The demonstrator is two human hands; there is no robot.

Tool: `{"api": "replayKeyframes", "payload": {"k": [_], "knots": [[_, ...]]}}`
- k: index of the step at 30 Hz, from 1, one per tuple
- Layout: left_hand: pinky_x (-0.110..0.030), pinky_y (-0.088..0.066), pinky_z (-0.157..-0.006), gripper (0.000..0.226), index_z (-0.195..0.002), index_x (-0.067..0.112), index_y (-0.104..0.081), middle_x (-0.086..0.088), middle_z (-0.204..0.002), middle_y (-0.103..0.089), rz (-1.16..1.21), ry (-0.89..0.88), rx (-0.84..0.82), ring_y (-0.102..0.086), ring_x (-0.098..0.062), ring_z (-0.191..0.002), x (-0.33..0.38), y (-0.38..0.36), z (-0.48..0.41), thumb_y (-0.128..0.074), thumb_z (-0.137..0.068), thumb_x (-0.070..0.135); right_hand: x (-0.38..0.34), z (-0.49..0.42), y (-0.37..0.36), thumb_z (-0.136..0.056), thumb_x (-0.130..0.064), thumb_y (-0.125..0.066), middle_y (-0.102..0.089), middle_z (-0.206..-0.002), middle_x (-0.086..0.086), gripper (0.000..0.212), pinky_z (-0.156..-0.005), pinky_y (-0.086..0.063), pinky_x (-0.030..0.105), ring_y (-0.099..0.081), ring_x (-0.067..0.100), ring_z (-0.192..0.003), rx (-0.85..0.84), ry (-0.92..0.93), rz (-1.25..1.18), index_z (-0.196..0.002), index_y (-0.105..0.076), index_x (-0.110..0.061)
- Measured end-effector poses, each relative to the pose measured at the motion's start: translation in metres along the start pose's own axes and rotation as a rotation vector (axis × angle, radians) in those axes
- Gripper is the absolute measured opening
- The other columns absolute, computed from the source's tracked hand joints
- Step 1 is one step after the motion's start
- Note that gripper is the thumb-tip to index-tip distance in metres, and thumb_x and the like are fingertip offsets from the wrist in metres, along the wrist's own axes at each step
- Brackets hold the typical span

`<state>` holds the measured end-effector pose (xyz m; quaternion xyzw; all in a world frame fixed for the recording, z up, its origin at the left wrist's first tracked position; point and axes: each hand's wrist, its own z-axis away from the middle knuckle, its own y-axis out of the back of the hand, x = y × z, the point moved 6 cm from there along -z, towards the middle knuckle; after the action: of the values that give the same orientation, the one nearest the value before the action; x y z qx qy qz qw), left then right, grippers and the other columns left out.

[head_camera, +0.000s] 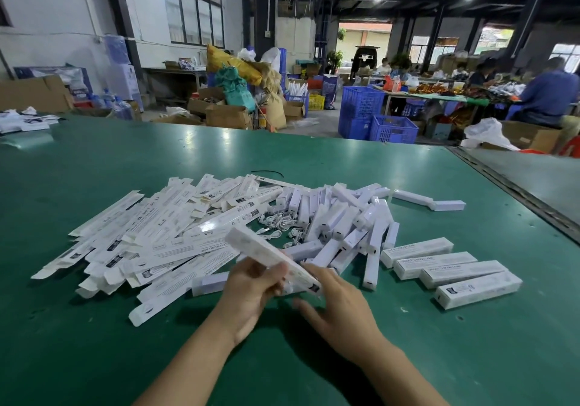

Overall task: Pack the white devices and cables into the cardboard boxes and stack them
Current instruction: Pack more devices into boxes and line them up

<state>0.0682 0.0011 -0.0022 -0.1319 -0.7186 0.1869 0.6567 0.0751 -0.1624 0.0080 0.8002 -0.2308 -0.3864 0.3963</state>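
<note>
- The step in hand seems to be the closing of one carton: the left hand (251,286) is gripping a white cardboard box (266,253), fingers curled round it, and holding it tilted just above the desk (94,170).
- The right hand (335,302) is lying open at the box's near end, fingers fairly straight — blur is hiding whether it is touching the flap.
- The next move is probably calling for tucking that end shut, then laying the box beside the packed boxes (452,267) on the right.
- The held box is looking long and slim; flat cartons (157,233), white devices (345,223) and cables (276,226) are waiting beyond it.
</note>
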Motion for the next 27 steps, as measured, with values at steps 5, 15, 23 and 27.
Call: {"api": "replayKeyframes", "payload": {"k": [5, 15, 23, 27], "knots": [[-0.018, -0.047, -0.049, 0.009, -0.075, 0.013, -0.071, -0.005, -0.069, -0.062, 0.210, -0.062, 0.262, -0.050, -0.010, -0.055, 0.014, 0.033, -0.009, -0.076, -0.073, 0.020, 0.001, -0.001, -0.017, -0.090, -0.048, -0.047, -0.040, -0.150, -0.010, 0.065, -0.065, -0.042, 0.035, -0.063, 0.030, -0.093, -0.162, -0.031, 0.236, -0.146, -0.016, -0.037], [-0.025, -0.053, -0.059, 0.027, -0.088, 0.015, -0.066, -0.006, -0.079, -0.067, 0.121, -0.068, 0.414, -0.063, -0.014, -0.068, 0.015, 0.034, -0.005, -0.076, -0.070, 0.032, 0.002, 0.003, 0.010, -0.093, -0.051, -0.052, -0.060, -0.096, -0.013, 0.025, -0.080, -0.040, 0.028, -0.052, 0.012, -0.097, 0.030, 0.043, 0.219, -0.100, -0.064, -0.030], [-0.027, -0.061, -0.059, 0.006, -0.099, 0.009, -0.063, -0.007, -0.081, -0.077, 0.161, -0.090, 0.411, -0.075, -0.022, -0.073, 0.019, 0.024, 0.000, -0.061, -0.095, 0.013, 0.000, 0.010, 0.020, -0.089, -0.035, -0.068, -0.069, -0.087, -0.013, 0.006, -0.057, -0.043, 0.017, -0.059, 0.002, -0.066, 0.242, -0.112, -0.595, -0.092, -0.072, -0.037], [-0.027, -0.060, -0.060, 0.006, -0.099, 0.010, -0.064, -0.008, -0.085, -0.077, 0.177, -0.099, 0.391, -0.076, -0.023, -0.075, 0.020, 0.018, 0.000, -0.061, -0.095, 0.013, 0.016, 0.011, 0.012, -0.084, -0.025, -0.067, -0.071, -0.079, -0.006, 0.014, -0.053, -0.041, 0.022, -0.052, 0.004, -0.054, 0.253, -0.326, -0.854, -0.089, -0.077, -0.034]]}}
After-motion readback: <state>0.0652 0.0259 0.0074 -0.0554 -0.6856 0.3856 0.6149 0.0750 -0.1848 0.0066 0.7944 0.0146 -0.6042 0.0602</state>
